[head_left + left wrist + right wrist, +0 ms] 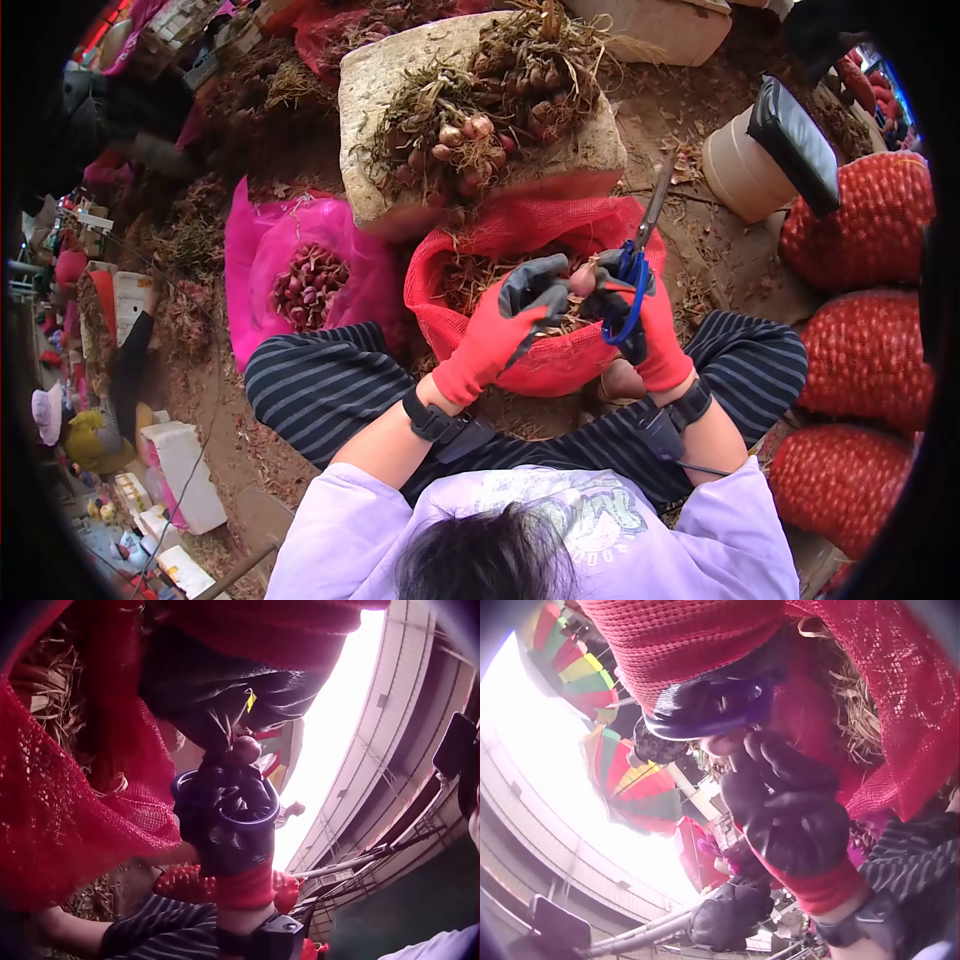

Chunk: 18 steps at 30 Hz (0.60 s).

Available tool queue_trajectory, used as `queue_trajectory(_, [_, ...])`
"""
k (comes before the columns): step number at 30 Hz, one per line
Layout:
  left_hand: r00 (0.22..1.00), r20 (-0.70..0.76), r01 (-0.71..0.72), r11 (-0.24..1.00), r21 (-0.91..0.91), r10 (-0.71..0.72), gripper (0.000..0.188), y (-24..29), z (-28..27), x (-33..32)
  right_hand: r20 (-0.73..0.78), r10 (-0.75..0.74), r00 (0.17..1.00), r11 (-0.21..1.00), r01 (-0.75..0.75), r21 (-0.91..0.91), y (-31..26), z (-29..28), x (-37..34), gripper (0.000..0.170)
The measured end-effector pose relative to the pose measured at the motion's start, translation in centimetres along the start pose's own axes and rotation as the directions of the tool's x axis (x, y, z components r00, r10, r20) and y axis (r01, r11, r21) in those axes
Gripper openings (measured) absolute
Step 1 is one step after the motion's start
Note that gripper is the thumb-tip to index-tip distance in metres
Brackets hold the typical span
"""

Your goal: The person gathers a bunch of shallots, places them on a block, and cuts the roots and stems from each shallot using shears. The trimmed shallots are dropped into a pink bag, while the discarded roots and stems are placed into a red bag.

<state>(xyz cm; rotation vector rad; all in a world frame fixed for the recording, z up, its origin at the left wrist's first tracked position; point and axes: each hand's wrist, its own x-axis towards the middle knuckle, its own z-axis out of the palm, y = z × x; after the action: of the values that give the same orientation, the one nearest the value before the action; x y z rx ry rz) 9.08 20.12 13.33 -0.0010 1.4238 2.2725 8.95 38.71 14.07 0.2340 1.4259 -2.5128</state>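
Both hands wear red gloves with dark coated palms and meet above an open red mesh bag (440, 325) holding dry stalks and trimmings. My left hand (505, 315) pinches a small pinkish shallot (583, 279) with curled fingers. Right beside it, my right hand (648, 325) grips scissors (655, 205) by the blue handles, blades pointing away from the body. The right fingertips also meet the shallot, seen in the left wrist view as a round bulb (244, 750) between the gloves. Blue handle loops (705, 712) circle the right fingers in the right wrist view.
Dried shallot bunches (540, 80) lie on a pale foam block (385, 75) ahead. A pink bag (245, 265) with loose shallots (310, 285) stands left. To the right are a white bucket (730, 165) with a black top and several full red net sacks (860, 220).
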Motion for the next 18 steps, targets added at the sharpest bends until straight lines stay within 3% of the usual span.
queue_trajectory(3, [0.995, 0.044, -0.095, 0.991, 0.091, 0.092, 0.041, 0.3, 1.3, -0.2, -0.018, -0.169, 0.986, 0.938, 0.155, -0.309, 1.1, -0.3, -0.6, 0.023])
queue_trajectory(4, [0.987, 0.002, -0.16, 0.98, 0.122, 0.161, 0.04, -0.5, 1.2, -0.2, 0.01, -0.158, 0.987, 0.923, 0.151, -0.354, 0.9, 0.0, -0.7, 0.024])
queue_trajectory(7, [0.956, -0.031, -0.265, 0.903, 0.339, 0.292, 0.04, -0.1, 1.5, -0.6, 0.016, -0.07, 0.997, 0.968, 0.072, -0.242, 0.7, 0.8, -1.1, 0.021])
queue_trajectory(10, [0.834, 0.139, -0.462, 0.538, 0.705, 0.534, 0.04, 1.5, 1.7, -0.9, 0.165, 0.181, 0.969, 0.973, -0.202, 0.116, 0.6, -0.5, -1.2, 0.017])
queue_trajectory(11, [0.818, 0.15, -0.476, 0.508, 0.718, 0.555, 0.038, 1.3, 1.8, -0.9, 0.23, 0.087, 0.969, 0.996, -0.081, -0.036, 0.7, -0.5, -1.1, 0.016])
queue_trajectory(13, [0.785, 0.171, -0.501, 0.447, 0.741, 0.596, 0.034, 0.9, 2.1, -0.8, 0.394, -0.064, 0.917, 0.933, 0.195, -0.303, 0.6, 0.0, -0.9, 0.016])
queue_trajectory(14, [0.792, 0.201, -0.524, 0.474, 0.708, 0.576, 0.036, 0.8, 2.2, -0.9, 0.375, -0.04, 0.926, 0.924, 0.177, -0.339, 0.5, 0.1, -1.0, 0.015])
queue_trajectory(17, [0.864, 0.151, -0.483, 0.708, 0.515, 0.48, 0.044, 0.3, 1.5, -0.6, 0.315, 0.032, 0.948, 0.89, 0.117, -0.441, 0.0, 0.4, -1.4, 0.014])
queue_trajectory(18, [0.902, 0.088, -0.402, 0.75, 0.525, 0.423, 0.044, 0.7, 1.3, -1.0, 0.203, 0.1, 0.974, 0.958, -0.038, -0.285, 1.0, 0.3, -0.9, 0.015])
